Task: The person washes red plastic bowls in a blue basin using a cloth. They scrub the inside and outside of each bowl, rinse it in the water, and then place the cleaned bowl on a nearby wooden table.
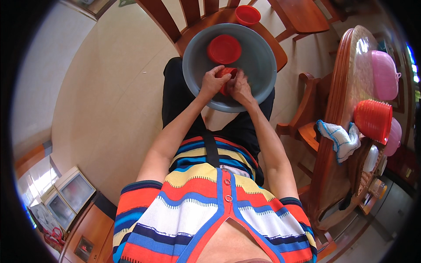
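Note:
A red plastic bowl (227, 71), tipped on its side, is held low inside a grey-blue plastic basin (188, 67). My left hand (212, 83) grips its left side, thumb near the rim. At the bowl's open right side is my right hand (241, 88), slightly blurred, with its fingers bent against the bowl. Whether those fingers grip the wall or only touch it is hidden. Beyond my hands, a second red bowl (224, 49) rests in the basin with its opening up. The basin sits on a wooden chair seat (279, 59), its near side over my thighs.
Behind the basin, another red bowl (247, 14) stands on the chair seat. At right, a wooden table (342, 79) bears a stack of red bowls (371, 120), a white cloth with blue edging (340, 138) and a pink plastic container (384, 75). Another chair (299, 16) stands at upper right.

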Demonstrator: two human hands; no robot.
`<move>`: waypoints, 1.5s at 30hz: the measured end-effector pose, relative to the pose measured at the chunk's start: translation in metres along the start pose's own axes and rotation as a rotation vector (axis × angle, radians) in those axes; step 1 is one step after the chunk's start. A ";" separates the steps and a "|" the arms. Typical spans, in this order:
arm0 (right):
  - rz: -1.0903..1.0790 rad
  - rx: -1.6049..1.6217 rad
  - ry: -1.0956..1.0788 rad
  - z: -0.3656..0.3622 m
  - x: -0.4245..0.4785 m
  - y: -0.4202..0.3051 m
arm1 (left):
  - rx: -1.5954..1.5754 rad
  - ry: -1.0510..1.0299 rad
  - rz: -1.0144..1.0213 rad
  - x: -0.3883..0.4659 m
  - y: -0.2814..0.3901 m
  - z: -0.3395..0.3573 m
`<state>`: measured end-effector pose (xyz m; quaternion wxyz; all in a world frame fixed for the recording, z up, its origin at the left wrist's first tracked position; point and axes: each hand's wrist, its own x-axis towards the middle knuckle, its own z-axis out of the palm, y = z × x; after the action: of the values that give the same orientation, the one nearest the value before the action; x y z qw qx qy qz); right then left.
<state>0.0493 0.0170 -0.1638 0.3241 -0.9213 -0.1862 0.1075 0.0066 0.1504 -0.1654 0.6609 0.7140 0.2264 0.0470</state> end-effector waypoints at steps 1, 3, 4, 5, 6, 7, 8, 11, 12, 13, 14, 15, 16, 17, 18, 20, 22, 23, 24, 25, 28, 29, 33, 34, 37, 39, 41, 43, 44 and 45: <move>-0.020 0.013 -0.011 -0.001 -0.002 0.000 | 0.033 0.013 0.023 0.000 0.002 0.000; 0.009 -0.009 -0.071 -0.008 -0.004 -0.010 | 0.048 0.042 0.050 0.000 0.002 -0.001; 0.055 -0.045 -0.122 -0.019 -0.002 -0.027 | 0.029 0.060 0.054 0.001 -0.001 0.000; 0.102 -0.082 -0.172 -0.023 -0.001 -0.037 | 0.010 0.078 0.058 0.002 -0.004 0.000; -0.038 -0.086 -0.116 -0.024 -0.001 -0.035 | -0.028 0.057 0.041 0.004 -0.005 0.001; -0.179 -0.090 -0.060 -0.024 0.000 -0.033 | -0.065 0.037 0.025 0.007 -0.006 0.000; -0.319 -0.093 -0.005 -0.025 0.001 -0.029 | -0.102 0.017 0.008 0.009 -0.007 0.000; -0.521 -0.349 0.099 -0.024 0.011 -0.016 | -0.180 -0.038 -0.097 0.013 -0.016 -0.001; -0.495 -0.409 0.064 -0.022 0.009 -0.011 | -0.176 -0.047 -0.088 0.011 -0.013 -0.001; -0.468 -0.469 0.030 -0.019 0.007 -0.006 | -0.171 -0.055 -0.079 0.009 -0.010 0.000; -0.440 -0.529 -0.004 -0.016 0.005 -0.001 | -0.167 -0.065 -0.070 0.007 -0.007 0.000; -0.400 -0.550 -0.077 -0.016 0.004 -0.003 | -0.166 -0.061 -0.075 0.005 -0.005 0.000; -0.359 -0.569 -0.150 -0.015 0.002 -0.005 | -0.164 -0.059 -0.081 0.003 -0.002 -0.001; -0.317 -0.588 -0.222 -0.016 0.002 -0.006 | -0.163 -0.056 -0.087 0.002 0.001 -0.001; -0.325 -0.532 -0.295 -0.018 0.002 -0.008 | -0.181 -0.072 -0.110 0.001 0.003 -0.003; -0.341 -0.417 -0.441 -0.025 0.003 -0.010 | -0.216 -0.101 -0.156 -0.001 0.007 -0.005; -0.157 0.048 -0.517 -0.027 0.018 0.000 | -0.222 -0.117 -0.120 -0.002 0.011 -0.006; -0.061 0.281 -0.547 -0.026 0.023 0.005 | -0.226 -0.126 -0.102 -0.002 0.012 -0.006; 0.078 0.408 -0.462 -0.025 0.023 0.001 | -0.274 -0.145 -0.194 -0.003 0.015 -0.007; 0.218 0.534 -0.374 -0.024 0.021 -0.003 | -0.323 -0.164 -0.285 -0.003 0.019 -0.006; 0.411 0.867 -0.210 -0.015 0.017 0.000 | -0.352 -0.198 -0.360 -0.005 0.027 -0.004; 0.435 0.973 -0.171 -0.012 0.015 0.005 | -0.341 -0.207 -0.352 -0.006 0.028 -0.003; 0.031 0.421 -0.440 -0.033 0.010 -0.006 | -0.257 -0.160 -0.133 -0.001 0.007 -0.005; -0.024 0.226 -0.521 -0.045 0.008 -0.017 | -0.239 -0.148 -0.095 0.000 0.004 -0.004; -0.275 -0.330 -0.479 -0.040 -0.002 -0.003 | -0.089 -0.123 0.055 -0.001 -0.003 0.003; -0.359 -0.577 -0.346 -0.036 -0.006 0.007 | 0.059 -0.088 0.151 -0.004 0.003 0.004; -0.334 -0.710 -0.208 -0.041 -0.010 0.004 | 0.226 -0.034 0.230 -0.010 0.015 0.002; -0.245 -0.673 -0.164 -0.043 -0.013 -0.002 | 0.391 -0.040 0.366 -0.016 0.021 0.001; -0.214 -0.649 -0.150 -0.046 -0.015 -0.004 | 0.474 -0.044 0.433 -0.019 0.024 0.000; -0.181 -0.628 -0.136 -0.050 -0.018 -0.007 | 0.514 -0.034 0.469 -0.022 0.028 0.001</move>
<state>0.0473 -0.0128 -0.1201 0.0196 -0.9466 -0.3124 0.0769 -0.0056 0.1403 -0.1330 0.4345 0.8903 0.0495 0.1270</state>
